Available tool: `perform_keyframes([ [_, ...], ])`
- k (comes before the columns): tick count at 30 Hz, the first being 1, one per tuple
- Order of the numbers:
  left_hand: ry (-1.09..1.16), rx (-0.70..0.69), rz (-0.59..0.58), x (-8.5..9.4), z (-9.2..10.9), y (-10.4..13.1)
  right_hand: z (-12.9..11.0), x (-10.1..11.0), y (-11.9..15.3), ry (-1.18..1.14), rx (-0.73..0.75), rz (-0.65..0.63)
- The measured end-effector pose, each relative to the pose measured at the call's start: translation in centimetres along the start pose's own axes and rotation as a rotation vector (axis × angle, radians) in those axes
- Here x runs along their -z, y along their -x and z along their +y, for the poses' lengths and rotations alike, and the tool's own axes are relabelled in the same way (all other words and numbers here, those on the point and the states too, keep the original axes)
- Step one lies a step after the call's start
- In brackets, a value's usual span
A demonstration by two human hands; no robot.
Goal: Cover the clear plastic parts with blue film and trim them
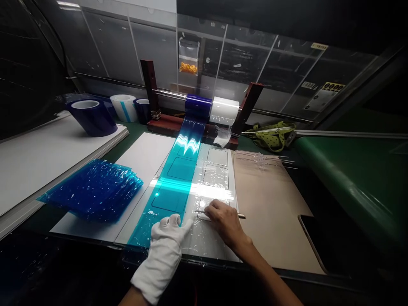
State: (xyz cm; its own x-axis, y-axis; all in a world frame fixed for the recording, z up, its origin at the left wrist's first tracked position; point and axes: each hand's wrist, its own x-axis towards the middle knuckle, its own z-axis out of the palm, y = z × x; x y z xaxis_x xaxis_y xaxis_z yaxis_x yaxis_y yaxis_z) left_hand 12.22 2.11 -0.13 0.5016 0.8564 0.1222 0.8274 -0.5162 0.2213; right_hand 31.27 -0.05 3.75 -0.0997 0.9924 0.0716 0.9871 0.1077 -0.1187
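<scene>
My left hand [168,236], in a white glove, lies on the near end of a strip of blue film [172,187], fingers slightly bent and thumb stretched to the right. The strip runs down from a dark blue roll [198,106]. My bare right hand [223,219] is closed round a thin metal stick-like tool [241,216], lying crosswise over clear film [213,178]. Its exact kind is partly hidden by my fingers. Under both films, a white board [146,148] carries dark rounded rectangle outlines.
A white roll [225,109] shares the stand [251,102]. Left are cut blue film sheets [98,187], a large blue roll [92,119], and a white board stack [41,157]. Right are a brown board [267,212], wire-like strips [263,160], a phone [321,242] and a green pouch [274,135].
</scene>
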Motion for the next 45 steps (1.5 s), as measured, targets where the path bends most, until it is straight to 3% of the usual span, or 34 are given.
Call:
perform_keyframes([
  [7, -0.107, -0.006, -0.051, 0.0, -0.2, 0.5, -0.2, -0.1, -1.2, 0.051, 0.057, -0.057],
  [11, -0.043, -0.029, -0.061, 0.7, -0.1, 2.3, 1.5, 0.5, 0.6, 0.069, 0.022, -0.073],
  [15, -0.006, -0.019, -0.090, -0.2, -0.2, 4.1, 3.8, 1.2, 3.1, 0.104, -0.048, -0.079],
  [20, -0.092, -0.134, 0.037, -1.7, -0.8, 5.0, 5.6, 2.0, 5.2, 0.144, -0.118, -0.084],
  [27, -0.208, -0.307, 0.220, -1.7, -1.2, 4.7, 5.6, 2.1, 5.4, 0.155, -0.146, -0.077],
  [36, -0.031, -0.283, 0.316, -2.3, -1.0, 4.3, 7.8, 2.6, 8.6, 0.114, -0.224, -0.095],
  [41, -0.140, -0.375, 0.438, -1.5, -0.6, 4.6, 7.5, 2.7, 12.0, -0.165, -0.330, -0.094],
  [45, -0.167, -0.440, 0.429, 0.0, -0.6, 4.2, 6.3, 2.8, 13.4, -0.361, -0.406, -0.165],
])
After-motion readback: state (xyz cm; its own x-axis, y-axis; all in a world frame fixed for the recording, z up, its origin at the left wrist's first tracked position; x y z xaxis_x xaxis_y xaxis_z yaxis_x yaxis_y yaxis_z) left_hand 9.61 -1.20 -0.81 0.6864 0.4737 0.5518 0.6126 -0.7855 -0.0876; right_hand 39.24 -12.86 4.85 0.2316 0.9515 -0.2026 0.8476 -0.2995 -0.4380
